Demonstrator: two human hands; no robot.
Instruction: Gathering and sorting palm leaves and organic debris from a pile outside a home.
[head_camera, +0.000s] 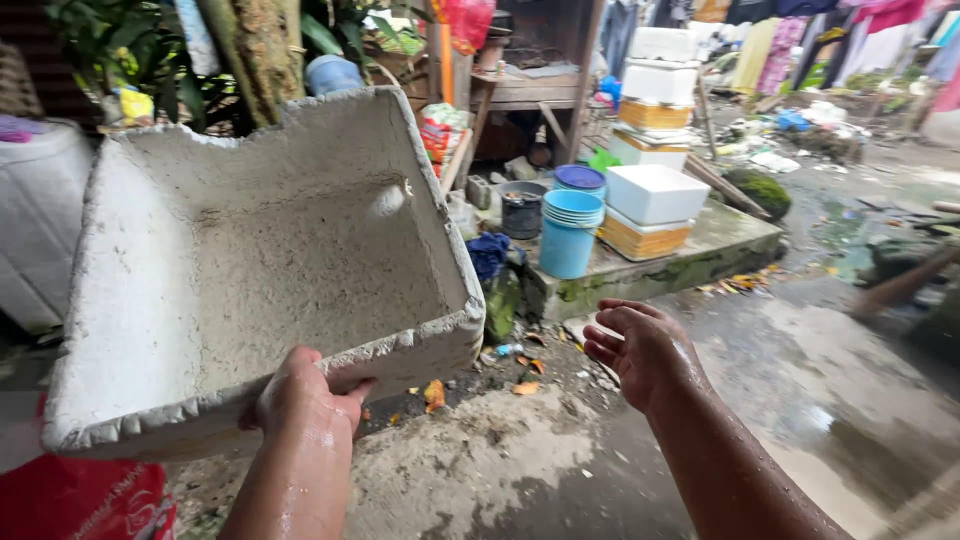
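The left hand (305, 395) grips the near rim of a dirty white foam box (270, 260) — tilted up, its open side facing the camera, raised above the wet ground (800, 400). The right hand (640, 345) hangs free beside it, fingers spread, holding nothing. Beyond stand 1 stack of blue buckets (570, 235) and white foam boxes (655, 195) on a concrete slab (700, 255).
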